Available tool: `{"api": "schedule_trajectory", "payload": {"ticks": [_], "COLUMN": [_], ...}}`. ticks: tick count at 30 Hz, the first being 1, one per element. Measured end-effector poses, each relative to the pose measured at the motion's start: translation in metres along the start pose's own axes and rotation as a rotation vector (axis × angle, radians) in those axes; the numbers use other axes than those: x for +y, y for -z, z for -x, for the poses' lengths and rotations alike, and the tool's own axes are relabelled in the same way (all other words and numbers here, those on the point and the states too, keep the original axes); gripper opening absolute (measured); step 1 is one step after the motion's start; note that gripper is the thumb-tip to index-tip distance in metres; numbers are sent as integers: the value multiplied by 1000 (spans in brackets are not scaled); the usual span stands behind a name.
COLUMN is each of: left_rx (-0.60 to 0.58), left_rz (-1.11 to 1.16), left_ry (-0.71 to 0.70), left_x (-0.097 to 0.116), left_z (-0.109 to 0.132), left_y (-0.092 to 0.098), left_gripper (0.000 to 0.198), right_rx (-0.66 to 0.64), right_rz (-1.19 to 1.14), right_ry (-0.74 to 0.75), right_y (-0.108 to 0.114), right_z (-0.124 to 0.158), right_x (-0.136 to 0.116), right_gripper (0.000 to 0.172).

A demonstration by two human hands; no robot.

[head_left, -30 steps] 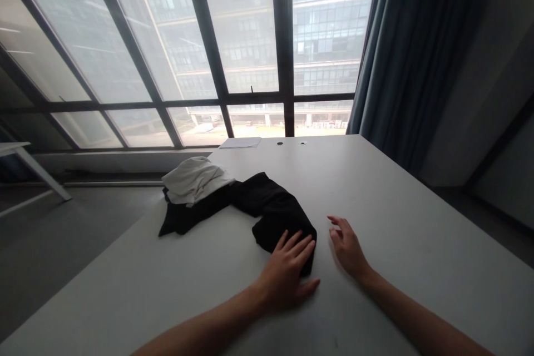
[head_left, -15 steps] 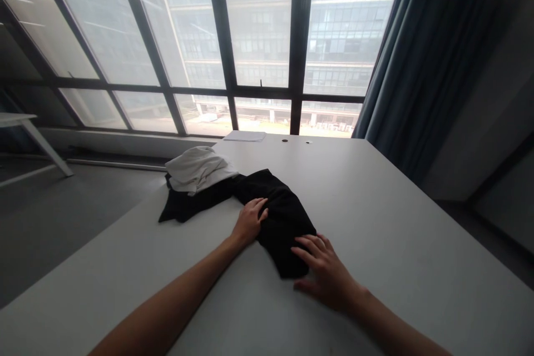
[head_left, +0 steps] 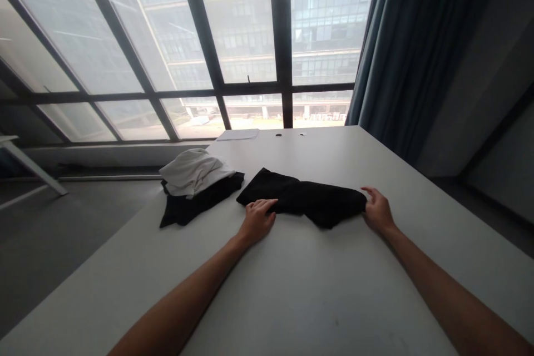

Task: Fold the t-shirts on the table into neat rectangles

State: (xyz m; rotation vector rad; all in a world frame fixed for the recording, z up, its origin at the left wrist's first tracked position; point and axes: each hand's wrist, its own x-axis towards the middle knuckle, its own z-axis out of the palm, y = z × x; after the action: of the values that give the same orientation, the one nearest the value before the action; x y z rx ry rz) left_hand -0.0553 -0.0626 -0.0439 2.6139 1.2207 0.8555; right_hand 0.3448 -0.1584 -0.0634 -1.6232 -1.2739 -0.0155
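A black garment [head_left: 308, 196] lies bunched lengthwise across the white table [head_left: 267, 289], its exact kind not clear. My left hand [head_left: 257, 220] rests on its near edge toward the left, fingers stretched over the cloth. At the garment's right end, my right hand [head_left: 377, 210] grips the fabric, with one finger sticking out above. To the left sits a crumpled white cloth [head_left: 194, 171] on top of another dark piece of clothing [head_left: 204, 200]; a gap separates this pile from the black garment.
Papers [head_left: 237, 134] lie at the table's far end near two small holes. Large windows [head_left: 246, 22] rise behind, and a blue curtain [head_left: 387, 55] hangs at the right. Part of another white table [head_left: 33, 166] stands at far left.
My right hand has moved right and away from me, drawing the black garment's near end round so it lies crosswise. It now lies apart from the pile. My left hand has stayed on it.
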Motion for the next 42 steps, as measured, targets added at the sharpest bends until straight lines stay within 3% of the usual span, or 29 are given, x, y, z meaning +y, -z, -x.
{"api": "schedule_trajectory", "payload": {"ticks": [2, 4, 6, 8, 11, 14, 16, 19, 22, 25, 28, 30, 35, 39, 42], "left_rx": [-3, 32, 59, 47, -17, -29, 0, 41, 36, -59, -188, -204, -88, -96, -178], "left_rz": [-26, -80, -155, -224, -246, -175, -125, -62, 57, 292, 500, 558, 598, 539, 492], "left_ry": [-43, -27, 28, 100, 208, 191, 136, 86, 25, 24, 115, 127, 143, 151, 187], "left_x": [1, -4, -16, -34, -63, -77, -78, -74, -72, -79, -90, -95, -94, -92, -100], "left_z": [0, -2, -6, -10, -13, -13, -12, -13, -15, -16, -16, -17, -20, -20, -16], "left_y": [0, 1, 6, 11, 17, 16, 12, 7, 11, 24, 40, 44, 38, 38, 43], "left_gripper": [43, 46, 54, 65, 71, 69, 65, 60, 60, 68, 76, 74, 60, 45, 39], "right_rx": [125, 149, 62, -73, -217, -276, -242, -76, 69, 215, 372, 332, 2, 23, 82], "right_rz": [50, 123, 195, 289, 411, 464, 464, 438, 366, 151, -1, 29, 231, 196, 120], "right_ry": [32, 130, 224, 288, 293, 284, 302, 256, 86, -64, -37, 34, 77, 19, 20], "right_y": [5, 4, -3, -15, -31, -32, -24, -8, 3, 4, 2, 0, -8, 0, 21], "right_z": [4, 16, 33, 50, 63, 52, 36, 14, 3, 0, 0, 0, 4, 1, -5], "right_x": [-7, -31, -59, -82, -93, -82, -66, -33, 0, 18, 17, 10, 3, 6, 12], "right_gripper": [44, 39, 36, 46, 43, 20, 17, 26, 31, 30, 34, 37, 42, 23, 20]}}
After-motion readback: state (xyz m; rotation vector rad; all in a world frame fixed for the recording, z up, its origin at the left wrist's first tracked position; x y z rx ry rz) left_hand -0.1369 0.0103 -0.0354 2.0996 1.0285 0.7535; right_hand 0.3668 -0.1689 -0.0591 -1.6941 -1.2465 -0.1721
